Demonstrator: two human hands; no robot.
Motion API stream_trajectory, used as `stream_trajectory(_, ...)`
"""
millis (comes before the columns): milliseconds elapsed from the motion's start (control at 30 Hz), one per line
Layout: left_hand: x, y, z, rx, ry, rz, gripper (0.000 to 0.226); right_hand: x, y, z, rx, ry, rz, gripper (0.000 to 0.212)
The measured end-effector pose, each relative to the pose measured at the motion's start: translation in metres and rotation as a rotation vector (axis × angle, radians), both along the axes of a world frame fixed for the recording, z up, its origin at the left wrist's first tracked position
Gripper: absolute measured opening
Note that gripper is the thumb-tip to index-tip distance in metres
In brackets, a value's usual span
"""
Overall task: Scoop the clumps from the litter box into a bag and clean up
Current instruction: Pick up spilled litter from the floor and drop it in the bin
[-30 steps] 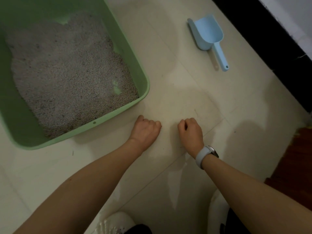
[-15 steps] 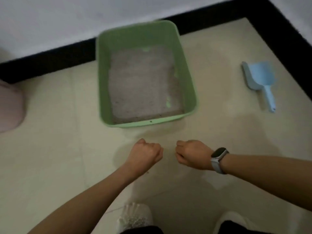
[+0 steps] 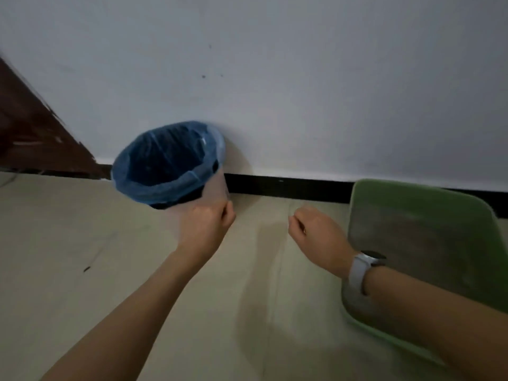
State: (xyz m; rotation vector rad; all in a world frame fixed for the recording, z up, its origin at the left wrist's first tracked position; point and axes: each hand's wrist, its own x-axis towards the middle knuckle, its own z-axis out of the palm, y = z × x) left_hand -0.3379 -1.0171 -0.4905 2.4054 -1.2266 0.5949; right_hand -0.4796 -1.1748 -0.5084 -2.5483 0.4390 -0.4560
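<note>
Litter box [image 3: 428,204], green, sits at the right edge of my view, its far end close to the black baseboard [image 3: 288,187], and I can make out grey litter [image 3: 428,237] inside it, blurred. Just left of the box I see the right hand [image 3: 316,235], fingers curled into a loose fist around nothing, with a white watch [image 3: 362,266] on the wrist and the forearm crossing over the box's near corner. Further left of the box, the left hand [image 3: 206,226] is curled the same way, holding nothing I can see, and it overlaps the lower side of a pale bin [image 3: 215,188]. That bin stands well left of the box against the white wall [image 3: 275,78], lined with a blue bag [image 3: 129,182] folded over its rim. Beyond the bin, far from the box, dark brown wood [image 3: 33,138] fills the corner. Beige floor tiles [image 3: 82,270] lie under everything.
</note>
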Motion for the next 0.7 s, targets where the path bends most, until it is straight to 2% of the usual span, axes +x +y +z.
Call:
stream_trajectory(167, 0.112, 0.01, 0.049, -0.096, 0.005, 0.195, 0.044, 0.135, 0.02, 0.058, 0.014, -0.063, -0.012, 0.041)
stream_trajectory(267, 0.161, 0.018, 0.068, -0.129, 0.007, 0.305, 0.038, 0.209, 0.03, 0.082, 0.01, -0.097, 0.006, 0.036)
stream_trajectory(333, 0.182, 0.024, 0.069, 0.112, 0.038, 0.41, 0.039, 0.245, 0.035, 0.082, -0.075, 0.079, 0.027, 0.032)
stream_trajectory(400, 0.196, 0.028, 0.061, 0.428, 0.241, 0.504, 0.056, 0.266, 0.039, 0.075, -0.182, 0.367, 0.024, 0.043)
stream_trajectory(467, 0.202, 0.03, 0.049, 0.485, 0.369, 0.529, 0.064, 0.272, 0.041, 0.067, -0.194, 0.493, 0.014, 0.052)
stream_trajectory(533, 0.201, 0.03, 0.044, 0.465, 0.29, 0.513, 0.062, 0.268, 0.038, 0.064, -0.249, 0.465, 0.005, 0.053)
stream_trajectory(633, 0.188, 0.026, 0.045, 0.25, 0.115, 0.505, 0.045, 0.256, 0.03, 0.066, -0.449, 0.222, -0.037, 0.049)
stream_trajectory(700, 0.177, 0.02, 0.044, 0.227, 0.072, 0.473, 0.038, 0.249, 0.027, 0.067, -0.401, 0.116, -0.061, 0.042)
